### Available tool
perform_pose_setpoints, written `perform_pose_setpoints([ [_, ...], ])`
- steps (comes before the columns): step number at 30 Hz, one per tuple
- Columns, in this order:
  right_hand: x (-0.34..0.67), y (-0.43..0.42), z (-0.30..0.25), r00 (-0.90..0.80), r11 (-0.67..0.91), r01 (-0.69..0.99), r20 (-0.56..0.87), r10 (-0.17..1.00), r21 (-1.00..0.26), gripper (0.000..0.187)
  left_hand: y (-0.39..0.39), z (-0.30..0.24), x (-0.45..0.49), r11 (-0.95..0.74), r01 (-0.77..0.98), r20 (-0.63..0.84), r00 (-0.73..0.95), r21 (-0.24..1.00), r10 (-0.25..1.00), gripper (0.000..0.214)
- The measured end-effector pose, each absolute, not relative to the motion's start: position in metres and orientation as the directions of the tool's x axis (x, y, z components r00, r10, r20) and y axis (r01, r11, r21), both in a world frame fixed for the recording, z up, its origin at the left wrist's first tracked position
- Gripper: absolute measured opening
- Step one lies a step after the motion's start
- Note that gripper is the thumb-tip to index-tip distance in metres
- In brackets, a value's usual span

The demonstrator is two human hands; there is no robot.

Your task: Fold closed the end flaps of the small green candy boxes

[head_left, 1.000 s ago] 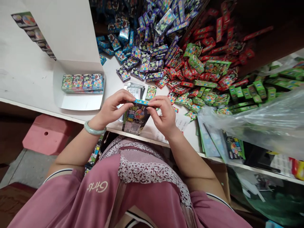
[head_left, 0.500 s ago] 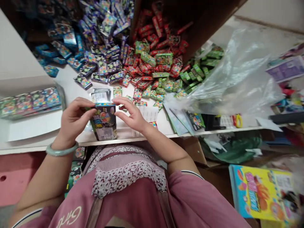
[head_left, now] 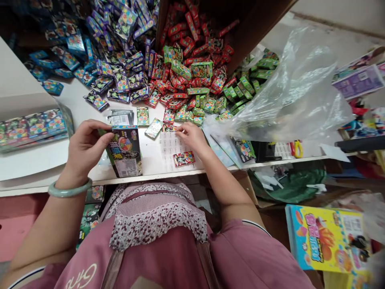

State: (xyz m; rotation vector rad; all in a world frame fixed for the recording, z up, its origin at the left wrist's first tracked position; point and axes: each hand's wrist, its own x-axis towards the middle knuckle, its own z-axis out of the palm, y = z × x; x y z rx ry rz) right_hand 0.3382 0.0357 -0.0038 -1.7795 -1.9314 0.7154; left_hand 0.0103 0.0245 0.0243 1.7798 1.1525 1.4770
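Note:
My left hand (head_left: 87,146) grips a black cardboard box (head_left: 124,150) by its upper left edge, thumb in front. The box stands upright at the table's front edge, with bright printing and a white barcode label. To its right lies a clear sheet of round stickers (head_left: 168,149). My right hand (head_left: 194,138) is over the sheet's upper right part, thumb and fingertips pinched at it. A small red packet (head_left: 184,158) rests on the sheet's lower part. Behind the sheet are a white-faced packet (head_left: 154,128) and a green packet (head_left: 142,116).
Heaps of small blue, purple, red (head_left: 189,48) and green boxes (head_left: 240,90) fill the back. A clear plastic bag (head_left: 288,96) slumps at right, near yellow-handled scissors (head_left: 297,149). Flat dark pouches (head_left: 120,118) lie behind the box. A tray of packets (head_left: 33,128) stands at left.
My right hand has left the black box's top right corner and moved right to the sticker sheet. My left hand still holds the box upright. The view has shifted slightly.

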Motion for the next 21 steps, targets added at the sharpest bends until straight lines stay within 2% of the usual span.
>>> perform_pose_setpoints([
  [3, 0.347, 0.032, -0.008, -0.126, 0.068, 0.755, -0.042, 0.991, -0.652, 0.007, 0.026, 0.023, 0.010, -0.506, 0.275, 0.513, 0.051, 0.817, 0.857, 0.019],
  [7, 0.361, 0.029, 0.002, -0.191, 0.028, 0.564, -0.098, 0.977, -0.825, 0.009, 0.027, 0.024, 0.013, -0.538, 0.286, 0.536, 0.095, 0.793, 0.839, 0.014],
  [10, 0.345, 0.032, 0.031, -0.232, 0.113, 0.393, 0.021, 0.973, -0.913, 0.018, 0.026, 0.027, 0.017, -0.552, 0.292, 0.545, 0.113, 0.781, 0.831, 0.009],
  [14, 0.285, 0.045, 0.075, -0.447, 0.314, 0.243, 0.181, 0.876, -0.918, 0.020, 0.027, 0.029, 0.022, -0.564, 0.289, 0.559, 0.108, 0.773, 0.822, 0.007],
  [17, 0.242, 0.061, 0.090, -0.535, 0.401, 0.251, 0.219, 0.816, -0.881, 0.019, 0.028, 0.028, 0.024, -0.576, 0.274, 0.564, 0.129, 0.770, 0.815, 0.013],
  [21, 0.217, 0.079, 0.088, -0.594, 0.339, 0.326, 0.088, 0.800, -0.883, 0.018, 0.030, 0.026, 0.024, -0.570, 0.257, 0.555, 0.138, 0.780, 0.821, 0.023],
])
